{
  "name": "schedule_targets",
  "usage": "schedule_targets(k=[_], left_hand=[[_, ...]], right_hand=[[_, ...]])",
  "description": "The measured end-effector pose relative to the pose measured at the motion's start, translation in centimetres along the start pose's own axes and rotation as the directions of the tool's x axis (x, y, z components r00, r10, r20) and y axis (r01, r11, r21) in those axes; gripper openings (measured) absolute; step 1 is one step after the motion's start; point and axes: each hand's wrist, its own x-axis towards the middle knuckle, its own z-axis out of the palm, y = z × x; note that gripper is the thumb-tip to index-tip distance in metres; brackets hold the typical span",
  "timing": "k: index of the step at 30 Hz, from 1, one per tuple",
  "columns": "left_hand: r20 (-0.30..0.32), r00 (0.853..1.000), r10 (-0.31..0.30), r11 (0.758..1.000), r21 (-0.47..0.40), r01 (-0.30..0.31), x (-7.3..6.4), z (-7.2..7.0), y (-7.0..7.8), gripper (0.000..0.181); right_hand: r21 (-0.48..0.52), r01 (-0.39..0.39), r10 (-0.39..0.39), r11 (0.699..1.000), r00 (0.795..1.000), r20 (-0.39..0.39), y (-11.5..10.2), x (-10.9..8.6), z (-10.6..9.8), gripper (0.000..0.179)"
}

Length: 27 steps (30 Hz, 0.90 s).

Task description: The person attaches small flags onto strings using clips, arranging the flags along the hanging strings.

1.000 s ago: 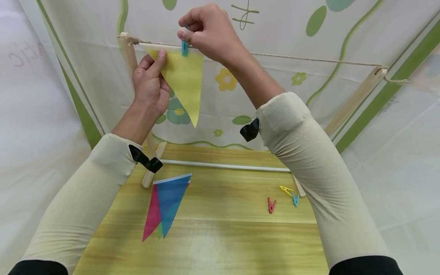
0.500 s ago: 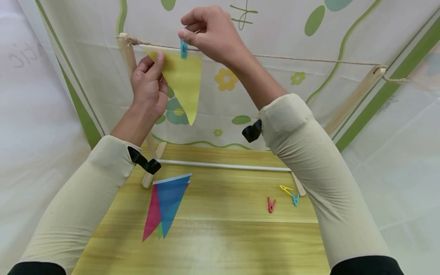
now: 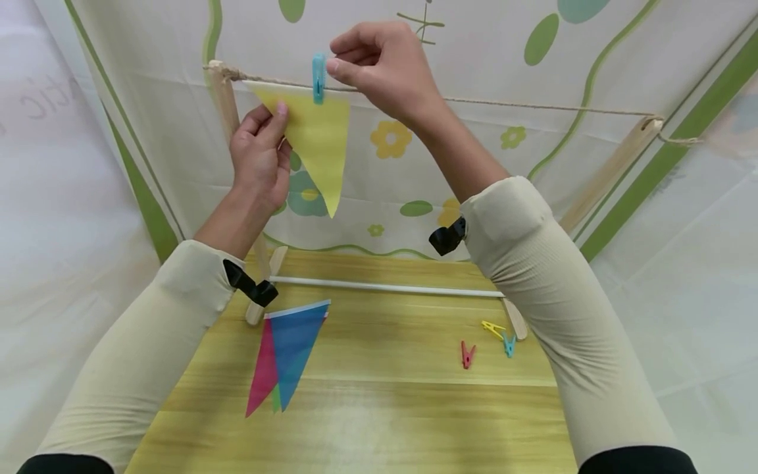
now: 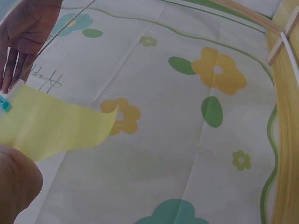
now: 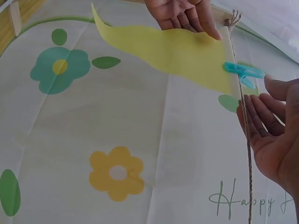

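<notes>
One turquoise clothespin (image 3: 318, 80) grips yellow pennant (image 3: 320, 141) on twine (image 3: 521, 103) | left hand (image 3: 260, 148) pinches pennant's edge | right hand (image 3: 391, 72) unclamped, thumb and fingers apart, just beside clothespin

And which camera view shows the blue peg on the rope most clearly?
The right wrist view: it shows the peg from the side, with both handles visible. The head view shows it whole but narrow; the left wrist view shows only part, at the picture's edge.
</notes>
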Motion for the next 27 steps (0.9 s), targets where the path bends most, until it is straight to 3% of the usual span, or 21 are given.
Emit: schedule_targets(k=[8,23,27], left_hand=[[-0.005,1.000,0.014,0.998,0.060,-0.013,-0.4,-0.6,-0.3,0.011],[-0.008,1.000,-0.006,0.998,0.069,0.007,-0.6,-1.8,-1.5,0.006],[-0.002,1.000,-0.013,0.997,0.075,0.013,-0.6,-2.1,-1.6,0.007]], right_hand=[[0.055,0.043,-0.037,0.998,0.995,-0.096,1.0,-0.8,-0.9,0.025],[0.080,0.087,-0.076,0.993,0.989,-0.127,2.1,-2.7,-1.4,0.022],[0.084,0.151,-0.139,0.985,0.981,-0.132,2.0,-3.4,-1.4,0.021]])
